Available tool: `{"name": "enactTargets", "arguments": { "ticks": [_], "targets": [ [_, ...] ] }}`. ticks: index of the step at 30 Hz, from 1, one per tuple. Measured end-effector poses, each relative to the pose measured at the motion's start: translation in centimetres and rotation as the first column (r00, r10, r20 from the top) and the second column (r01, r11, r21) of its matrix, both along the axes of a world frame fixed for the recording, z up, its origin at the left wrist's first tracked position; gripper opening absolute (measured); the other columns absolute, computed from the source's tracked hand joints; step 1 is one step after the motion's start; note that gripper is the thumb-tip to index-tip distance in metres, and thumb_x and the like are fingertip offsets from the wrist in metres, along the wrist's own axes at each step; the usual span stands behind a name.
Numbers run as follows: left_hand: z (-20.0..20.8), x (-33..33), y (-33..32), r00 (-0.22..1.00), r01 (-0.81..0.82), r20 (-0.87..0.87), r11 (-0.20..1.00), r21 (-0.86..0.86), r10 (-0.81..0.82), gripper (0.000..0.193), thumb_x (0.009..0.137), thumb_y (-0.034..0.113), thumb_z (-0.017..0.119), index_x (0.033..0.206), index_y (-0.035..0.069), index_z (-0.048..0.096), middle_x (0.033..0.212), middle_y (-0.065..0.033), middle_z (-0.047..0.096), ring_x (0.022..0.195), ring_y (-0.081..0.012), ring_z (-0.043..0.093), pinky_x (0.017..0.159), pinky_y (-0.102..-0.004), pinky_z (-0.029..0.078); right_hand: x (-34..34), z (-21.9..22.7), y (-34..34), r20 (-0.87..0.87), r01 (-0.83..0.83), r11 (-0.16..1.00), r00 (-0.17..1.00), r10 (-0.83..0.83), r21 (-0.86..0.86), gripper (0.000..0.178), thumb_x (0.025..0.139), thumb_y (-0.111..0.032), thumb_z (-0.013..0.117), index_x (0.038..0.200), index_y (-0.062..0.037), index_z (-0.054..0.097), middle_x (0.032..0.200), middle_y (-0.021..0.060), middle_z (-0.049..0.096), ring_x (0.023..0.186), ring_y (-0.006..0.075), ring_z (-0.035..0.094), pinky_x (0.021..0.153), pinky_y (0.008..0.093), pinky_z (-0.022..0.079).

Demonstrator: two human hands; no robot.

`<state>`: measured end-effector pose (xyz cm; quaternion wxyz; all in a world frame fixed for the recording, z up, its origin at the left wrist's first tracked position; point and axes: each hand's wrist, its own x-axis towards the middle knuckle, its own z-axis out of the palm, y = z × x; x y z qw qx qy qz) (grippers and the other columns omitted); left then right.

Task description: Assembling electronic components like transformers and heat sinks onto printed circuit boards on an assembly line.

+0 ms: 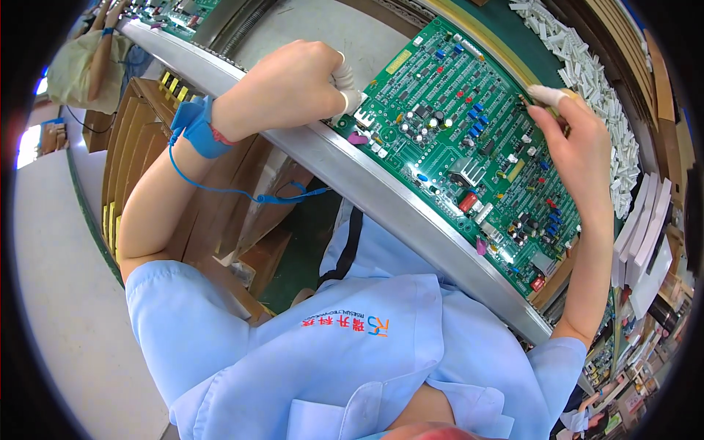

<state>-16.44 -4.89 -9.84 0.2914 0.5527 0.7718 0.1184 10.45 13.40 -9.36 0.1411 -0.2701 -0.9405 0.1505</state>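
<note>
A large green circuit board (429, 160) lies at a slant on a metal rail (345, 165), with many small parts on it. At its left corner my left hand (290, 88) is curled closed beside a white component; white finger cots cover some fingertips. What those fingers grip is hidden. Across the board, my right hand (581, 147) bends over the far right edge. Its thumb and a cot-covered finger pinch close together at a small part that I cannot make out. A blue wrist strap (204, 126) with a cord is round my left wrist.
Many small white pieces (587, 70) lie heaped beyond the board. White flat sheets (645, 227) stack at the right. Cardboard dividers (139, 139) stand below the rail at the left. Another person's arm (101, 62) and more green boards (176, 18) show at the upper left.
</note>
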Motion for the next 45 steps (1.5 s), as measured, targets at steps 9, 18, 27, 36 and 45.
{"name": "enactTargets", "arguments": {
  "ticks": [9, 18, 27, 36, 45],
  "targets": [
    [0.5, 0.7, 1.4, 0.973, 0.069, -0.210, 0.988, -0.136, -0.097, 0.021, 0.077, 0.017, 0.068, 0.080, -0.004, 0.070, 0.070, -0.0189, 0.066, 0.064, -0.0315, 0.065, 0.064, -0.0379, 0.052, 5.7, -0.7, 0.6, -0.019, 0.172, 0.981, 0.984, -0.174, -0.093, 0.021, 0.086, -0.012, 0.069, 0.107, -0.0074, 0.072, 0.085, 0.0063, 0.066, 0.062, 0.0142, 0.054, 0.059, 0.0273, 0.044],
    [0.8, 0.2, 2.5, 0.969, 0.181, -0.151, 0.979, -0.099, -0.194, 0.023, 0.071, 0.014, 0.061, 0.075, -0.008, 0.067, 0.066, -0.0263, 0.062, 0.065, -0.0395, 0.064, 0.068, -0.0437, 0.053, 11.9, 0.0, 1.4, -0.083, 0.299, 0.952, 0.949, -0.303, -0.065, 0.022, 0.088, -0.011, 0.069, 0.109, -0.0037, 0.070, 0.087, 0.0038, 0.065, 0.064, 0.0089, 0.049, 0.060, 0.0243, 0.041],
    [2.7, -0.3, 2.6, 0.995, 0.059, -0.055, 0.952, -0.299, -0.079, 0.023, 0.081, 0.018, 0.068, 0.072, -0.003, 0.068, 0.054, -0.0105, 0.061, 0.049, -0.0168, 0.061, 0.049, -0.0304, 0.047, 21.4, 0.5, 3.1, -0.157, 0.539, 0.842, 0.829, -0.537, -0.038, 0.021, 0.093, -0.012, 0.065, 0.112, -0.0025, 0.069, 0.094, 0.0034, 0.068, 0.070, 0.0079, 0.051, 0.067, 0.0220, 0.043],
    [6.2, -3.9, 9.7, 0.994, 0.100, -0.065, 0.984, 0.145, -0.092, 0.027, 0.087, 0.024, 0.068, 0.093, -0.003, 0.070, 0.078, -0.0127, 0.070, 0.069, -0.0139, 0.066, 0.061, -0.0284, 0.050, 32.2, 2.7, 4.7, -0.418, 0.731, 0.673, 0.580, -0.700, -0.113, 0.026, 0.096, -0.016, 0.063, 0.119, -0.0073, 0.068, 0.098, -0.0009, 0.070, 0.069, 0.0017, 0.046, 0.059, 0.0177, 0.035],
    [1.0, -15.7, 23.2, 0.807, 0.464, -0.529, 0.835, 0.295, -0.261, 0.044, 0.074, 0.000, 0.049, 0.114, 0.004, 0.066, 0.102, -0.0203, 0.069, 0.095, -0.0338, 0.066, 0.086, -0.0401, 0.050, 35.0, 4.5, 7.5, -0.309, 0.817, 0.559, 0.573, -0.759, 0.143, 0.034, 0.085, -0.018, 0.069, 0.118, -0.0101, 0.066, 0.100, 0.0088, 0.071, 0.077, 0.0184, 0.064, 0.076, 0.0310, 0.049]
  ]
}}
